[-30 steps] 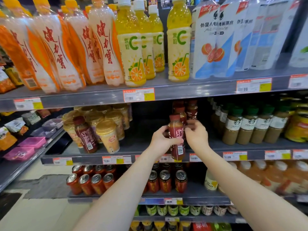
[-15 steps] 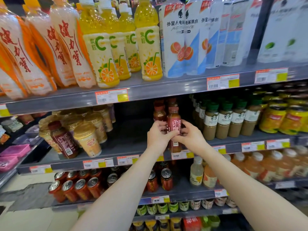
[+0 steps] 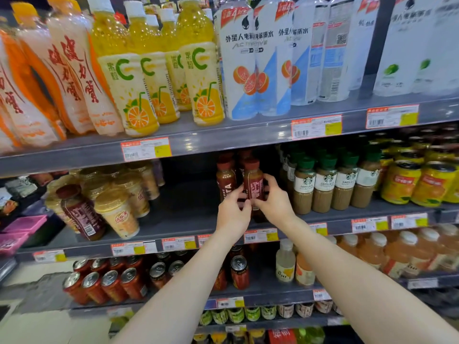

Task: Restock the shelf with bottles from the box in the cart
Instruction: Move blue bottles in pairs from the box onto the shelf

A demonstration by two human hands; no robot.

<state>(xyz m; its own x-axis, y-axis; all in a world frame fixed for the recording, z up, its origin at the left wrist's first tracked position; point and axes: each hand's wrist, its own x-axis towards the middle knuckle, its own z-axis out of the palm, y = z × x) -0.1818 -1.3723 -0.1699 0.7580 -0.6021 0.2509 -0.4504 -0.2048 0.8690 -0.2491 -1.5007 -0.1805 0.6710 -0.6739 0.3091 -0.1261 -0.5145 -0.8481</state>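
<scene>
The restocking looks partway done to me. A short row of red-capped bottles [image 3: 226, 178] already stands on the middle shelf [image 3: 188, 219], running back from near its front edge, just left of the Starbucks latte bottles [image 3: 324, 186]. The front bottle [image 3: 252, 181] is upright at the head of that row, and I would say it is being set down or squared up. Its base is hidden behind the hands, so I cannot tell whether it rests on the shelf yet. Bare shelf shows between the row and the milk tea cups [image 3: 116, 212] toward the left end, so more bottles would fit. A similar stray bottle [image 3: 79, 212] leans among those cups. The box and cart are out of sight, so what remains is anyone's guess. Both arms reach forward and meet at the front bottle. The left hand [image 3: 232, 214] curls against its left side and the right hand [image 3: 274, 202] wraps it from the right, each grip narrow and closed on the bottle.
</scene>
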